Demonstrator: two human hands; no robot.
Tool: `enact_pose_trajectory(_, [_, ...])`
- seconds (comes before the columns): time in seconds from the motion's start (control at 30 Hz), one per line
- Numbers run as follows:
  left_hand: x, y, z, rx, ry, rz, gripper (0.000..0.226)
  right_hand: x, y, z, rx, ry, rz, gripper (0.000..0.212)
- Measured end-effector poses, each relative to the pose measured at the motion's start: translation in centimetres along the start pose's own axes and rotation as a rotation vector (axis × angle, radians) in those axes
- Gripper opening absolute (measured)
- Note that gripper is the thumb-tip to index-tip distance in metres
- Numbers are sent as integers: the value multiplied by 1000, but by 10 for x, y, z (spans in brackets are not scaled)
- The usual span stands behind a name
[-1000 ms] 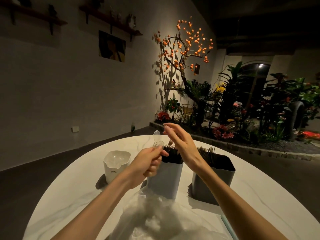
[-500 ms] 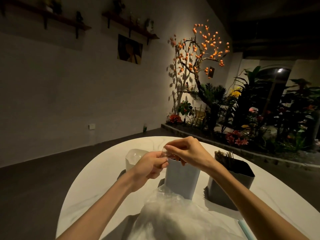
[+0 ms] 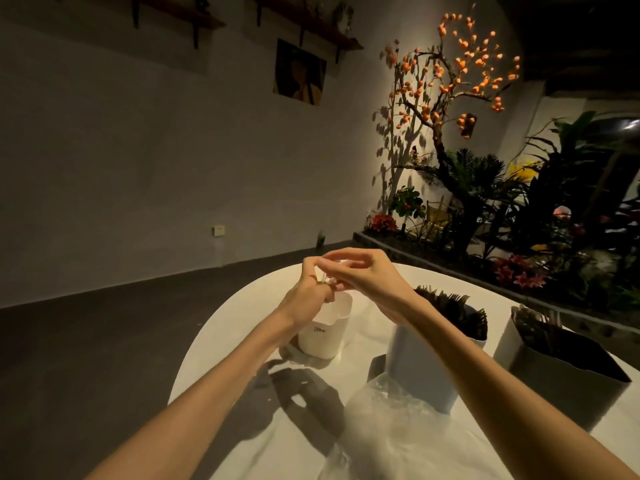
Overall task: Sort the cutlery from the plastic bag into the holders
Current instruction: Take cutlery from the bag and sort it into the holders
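Note:
My left hand [image 3: 308, 292] is closed around a few clear plastic spoons [image 3: 327, 280], held just above the white holder [image 3: 325, 332]. My right hand [image 3: 367, 275] meets it from the right, fingertips pinching at the same spoons. To the right stands a grey holder [image 3: 420, 368] full of dark forks, and further right a darker grey holder [image 3: 554, 379] with dark cutlery. The crumpled clear plastic bag [image 3: 398, 431] lies on the white table [image 3: 221, 341] in front of me.
The round white table ends close behind the holders. A dark floor lies to the left. A planted bed with a lit orange-fruited tree [image 3: 446, 74] lies behind the table on the right.
Both hands have shifted left, from above the middle grey holder to above the white holder, still holding the clear spoons. The view has turned left as well.

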State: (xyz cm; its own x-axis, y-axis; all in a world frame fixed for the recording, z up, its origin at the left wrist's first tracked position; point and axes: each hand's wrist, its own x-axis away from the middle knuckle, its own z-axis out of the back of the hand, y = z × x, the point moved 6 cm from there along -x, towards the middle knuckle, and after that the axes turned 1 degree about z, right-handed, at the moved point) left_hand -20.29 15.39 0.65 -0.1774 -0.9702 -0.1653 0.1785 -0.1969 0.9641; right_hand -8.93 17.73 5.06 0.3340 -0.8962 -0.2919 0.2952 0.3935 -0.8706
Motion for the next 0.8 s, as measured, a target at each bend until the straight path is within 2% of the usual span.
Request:
enact_pose_trajectory(0.17, [-27,-8,11,78,34,-5,49,-22,3,-3,32,151,39,31])
enact_pose_trajectory(0.27, [-36,-14,12,78,50,-11,46,-27,6,-4,62,118,5,34])
enact_pose_trajectory(0.37, [-40,-13,6,63,25,-22,44,-30,14,-9,-59,63,-17,25])
enact_pose_trajectory(0.5, [-44,-13,4,-5,34,-19,42,-36,14,7,52,192,-3,23])
enact_pose_trajectory(0.57, [-48,-19,13,-140,114,-85,56,-39,10,24,162,334,82,23])
enact_pose_trajectory(0.63, [-51,-30,17,-385,147,-105,71,-40,11,32,332,409,138,25])
enact_pose_trajectory(0.73, [-55,-54,7,-656,73,-73,71,-42,30,25,512,335,111,24])
enact_pose_trajectory(0.8, [-58,-68,1,-672,26,-31,69,-43,45,20,593,282,75,25])
